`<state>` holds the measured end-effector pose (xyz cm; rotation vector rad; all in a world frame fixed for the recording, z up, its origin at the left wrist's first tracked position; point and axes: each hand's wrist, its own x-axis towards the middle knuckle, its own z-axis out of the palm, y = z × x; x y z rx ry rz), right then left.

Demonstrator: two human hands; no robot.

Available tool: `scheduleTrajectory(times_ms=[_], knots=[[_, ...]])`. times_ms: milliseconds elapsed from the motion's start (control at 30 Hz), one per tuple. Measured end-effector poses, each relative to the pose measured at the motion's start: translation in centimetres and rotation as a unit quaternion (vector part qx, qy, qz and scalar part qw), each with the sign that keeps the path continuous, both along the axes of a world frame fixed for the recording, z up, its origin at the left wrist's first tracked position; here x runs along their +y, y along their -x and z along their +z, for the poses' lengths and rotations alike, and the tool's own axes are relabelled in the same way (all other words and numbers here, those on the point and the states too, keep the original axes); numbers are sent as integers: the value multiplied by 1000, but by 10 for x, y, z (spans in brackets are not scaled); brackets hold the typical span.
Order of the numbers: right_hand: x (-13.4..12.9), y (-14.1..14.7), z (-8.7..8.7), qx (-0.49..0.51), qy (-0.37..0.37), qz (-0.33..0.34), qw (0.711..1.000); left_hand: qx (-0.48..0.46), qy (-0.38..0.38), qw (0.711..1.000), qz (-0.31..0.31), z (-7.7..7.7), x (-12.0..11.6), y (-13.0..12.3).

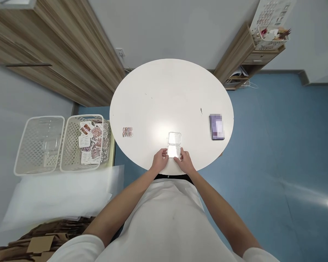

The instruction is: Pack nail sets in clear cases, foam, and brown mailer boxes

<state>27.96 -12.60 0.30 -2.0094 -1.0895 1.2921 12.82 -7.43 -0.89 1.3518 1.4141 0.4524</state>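
A small clear plastic case [174,151] lies unfolded near the front edge of the white table, its hinged lid tilted away from me. My left hand [160,160] grips the case's left side with curled fingers. At the near right corner, my right hand [185,162] holds the case between thumb and fingers. Nothing inside the case can be made out. To the left on the table lies a small card of press-on nails [127,131], apart from both hands. A purple box-like item [217,127], partly pixelated, rests near the right edge.
The oval white table [169,87] stands against the wall. At left, one white basket [106,145] holds several nail cards; another basket [30,145] holds clear plastic pieces. White sheets [65,196] lie below them. A wooden shelf [240,58] stands at back right.
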Motion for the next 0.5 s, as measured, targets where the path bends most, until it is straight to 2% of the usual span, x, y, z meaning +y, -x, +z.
scheduleTrajectory(times_ms=[133, 267, 500], knots=[[-2, -7, -1, 24, 18, -29, 999, 51, 10, 998, 22, 3, -7, -5], [5, -10, 3, 59, 38, -13, 997, 46, 48, 997, 43, 5, -9, -15], [48, -25, 6, 34, 20, 11, 999, 37, 19, 997, 61, 4, 21, -37]])
